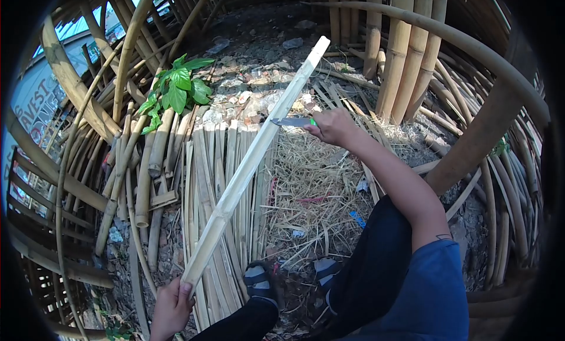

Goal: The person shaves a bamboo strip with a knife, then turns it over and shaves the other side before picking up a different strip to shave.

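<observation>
A long split bamboo strip (235,192) slants up from lower left to upper centre, its pale hollow inner side facing me. My left hand (172,306) is closed round its near end, thumb on top. My right hand (334,128) is closed on the green handle of a knife (293,122). The knife's blade points left, and its tip meets the right edge of the strip in its upper half. Below the strip lies a row of split bamboo slats (219,282), side by side on the ground.
Bamboo shavings (318,194) cover the ground between the slats and my right leg. Upright bamboo poles (402,58) stand at the upper right, and a curved pole (471,49) arches over them. Cut bamboo lengths pile up at left, near a leafy green plant (178,89).
</observation>
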Demonstrator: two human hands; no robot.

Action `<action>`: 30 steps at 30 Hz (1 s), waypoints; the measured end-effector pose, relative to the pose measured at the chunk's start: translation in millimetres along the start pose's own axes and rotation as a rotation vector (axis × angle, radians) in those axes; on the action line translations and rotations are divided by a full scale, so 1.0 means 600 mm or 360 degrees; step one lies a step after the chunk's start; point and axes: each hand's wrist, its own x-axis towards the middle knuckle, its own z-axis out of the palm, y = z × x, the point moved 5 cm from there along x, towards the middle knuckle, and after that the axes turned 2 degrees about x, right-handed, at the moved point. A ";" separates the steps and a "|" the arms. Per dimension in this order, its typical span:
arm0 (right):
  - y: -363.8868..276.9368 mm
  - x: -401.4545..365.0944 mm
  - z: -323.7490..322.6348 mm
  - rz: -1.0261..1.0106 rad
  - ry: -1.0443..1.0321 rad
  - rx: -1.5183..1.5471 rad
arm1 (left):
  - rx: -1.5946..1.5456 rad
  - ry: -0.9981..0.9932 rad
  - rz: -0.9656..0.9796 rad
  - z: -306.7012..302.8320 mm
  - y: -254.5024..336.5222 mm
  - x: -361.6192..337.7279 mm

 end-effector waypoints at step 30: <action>-0.186 -0.017 0.003 0.0421 -0.0335 0.0784 | 0.0288 -0.0018 -0.0027 0.005 -0.026 0.016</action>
